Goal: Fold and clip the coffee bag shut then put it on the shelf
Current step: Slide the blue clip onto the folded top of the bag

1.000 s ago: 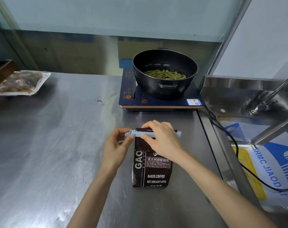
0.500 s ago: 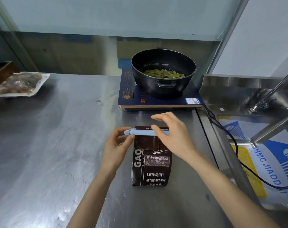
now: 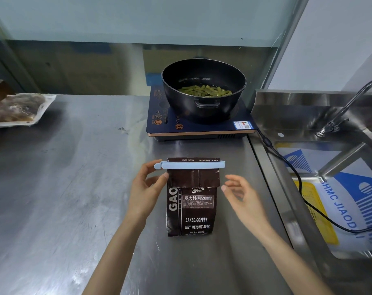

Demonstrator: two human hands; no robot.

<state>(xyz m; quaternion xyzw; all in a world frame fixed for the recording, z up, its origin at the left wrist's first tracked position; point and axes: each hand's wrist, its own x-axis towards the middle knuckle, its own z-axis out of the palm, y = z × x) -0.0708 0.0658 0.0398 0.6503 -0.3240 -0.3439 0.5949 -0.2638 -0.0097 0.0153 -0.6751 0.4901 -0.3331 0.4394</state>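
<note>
Since the earlier frame the right hand (image 3: 242, 196) has come off the clip (image 3: 190, 165) and now hangs just beside the right side of the coffee bag (image 3: 189, 207), fingers loosely spread and curled, holding nothing and not touching the bag. Left hand (image 3: 145, 188) remains at the clip's left end: thumb and forefinger pinch the small tab that projects past the bag's left edge, with the thumb tip resting against the bag's upper left side. Coffee bag stands upright on the steel worktop (image 3: 74, 188), towards the worktop's right edge, between the two hands and nearer the front edge than the induction hob (image 3: 199, 128) behind it. Bag is dark brown with white print reading "GAO" up the left side and "BAKED.COFFEE" and "NET.WEIGHT:454g" on the face. Its top is folded over towards the viewer, the folded flap hanging down over the upper face. Pale blue clip lies level across the fold, spanning the full width and overhanging both sides, with a narrow strip of bag top showing above it. Behind, a black pot (image 3: 204, 90) containing green vegetable pieces sits on the hob. A sealed food packet (image 3: 19, 108) lies at the worktop's far left edge. A sink (image 3: 308, 116) with tap adjoins the worktop's right edge.
</note>
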